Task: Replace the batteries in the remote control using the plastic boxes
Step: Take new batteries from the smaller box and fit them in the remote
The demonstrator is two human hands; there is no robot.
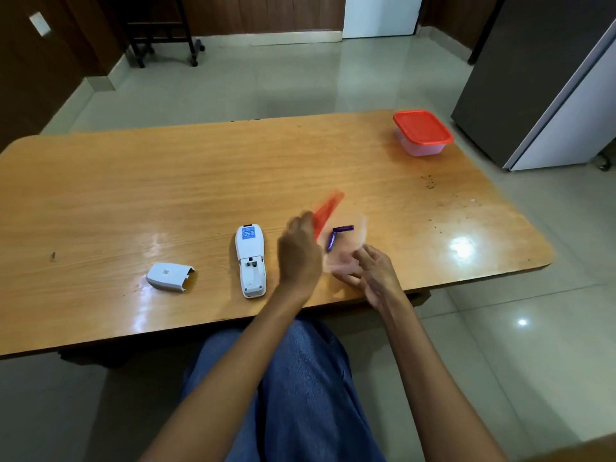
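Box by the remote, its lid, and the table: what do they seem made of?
The box: thin clear plastic, probably; the purple batteries and the wood show through its wall, though it is motion-blurred. The lid: red plastic, slightly translucent, blurred too. The table: wood or wood-look laminate with a glossy coat; grain lines and lamp glare show.

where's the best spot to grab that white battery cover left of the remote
Pinch the battery cover across its two long sides, coming down from above. It lies domed side up on the table, apart from the remote, so both sides are free; its notched right end looks uneven.
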